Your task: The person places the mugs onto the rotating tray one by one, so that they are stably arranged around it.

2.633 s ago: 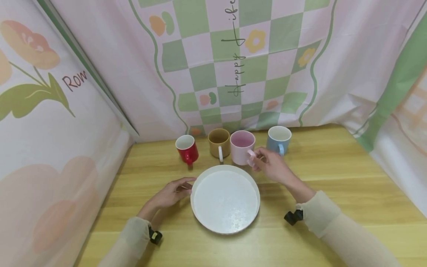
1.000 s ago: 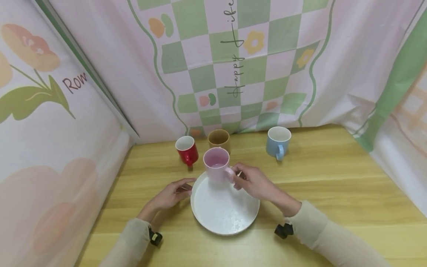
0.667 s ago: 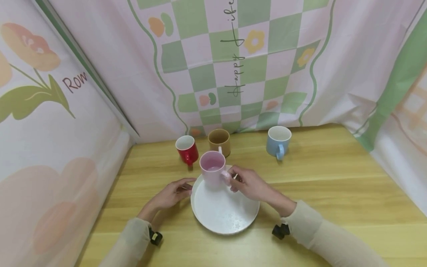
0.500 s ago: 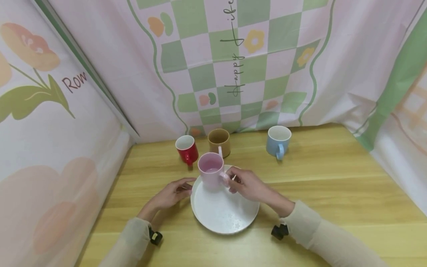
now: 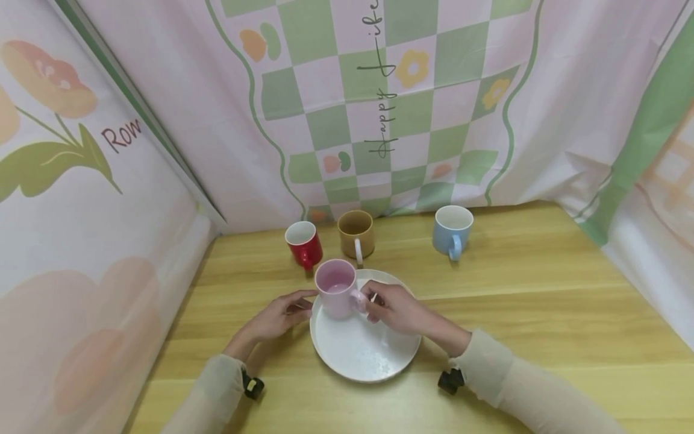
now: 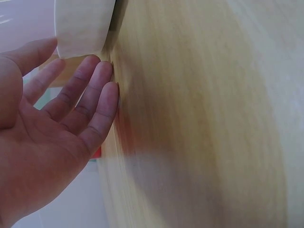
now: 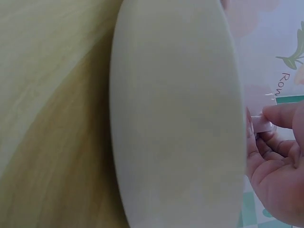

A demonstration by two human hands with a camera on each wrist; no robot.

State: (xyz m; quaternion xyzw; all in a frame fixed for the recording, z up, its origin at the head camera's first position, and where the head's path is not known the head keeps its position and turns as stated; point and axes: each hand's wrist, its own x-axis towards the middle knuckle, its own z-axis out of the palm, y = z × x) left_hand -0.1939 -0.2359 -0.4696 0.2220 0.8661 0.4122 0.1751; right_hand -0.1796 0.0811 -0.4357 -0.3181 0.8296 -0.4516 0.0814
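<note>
At nine o'clock of the scene hangs a smooth printed cloth panel [image 5: 81, 199] with a peach flower and green leaves; a pink-and-green chequered fabric backdrop [image 5: 379, 102] with script lettering closes the twelve o'clock side; both meet a pale, straight-grained wooden table [image 5: 542, 301] with a satin finish.

The person's left hand [image 5: 276, 314] lies on the wood with fingers relaxed and spread apart, holding nothing; its fingertips [image 6: 102, 78] touch the nine o'clock wall of the round white tray [image 5: 374, 361], a shallow, matte dish with a low upright rim and faint star marks on its floor.

A glossy red ceramic mug [image 5: 304, 242] with a white inside stands on the table at eleven o'clock of the tray; nothing shows in it; just beside it, at twelve o'clock, stands a mustard-brown ceramic mug [image 5: 355, 232] with a white handle, its inside in shadow.

The cylindrical pale pink ceramic mug [image 5: 336, 288] sits upright at the tray's eleven o'clock part, its base low inside the rim; whether it rests on the floor I cannot tell; its inside is pink and shows no contents; the right hand [image 5: 393, 308] is clamped on its handle, thumb and curled fingers pinching it from three o'clock.

A light blue ceramic mug [image 5: 452, 230] with a white inside stands well apart at one o'clock, handle facing the person.
</note>
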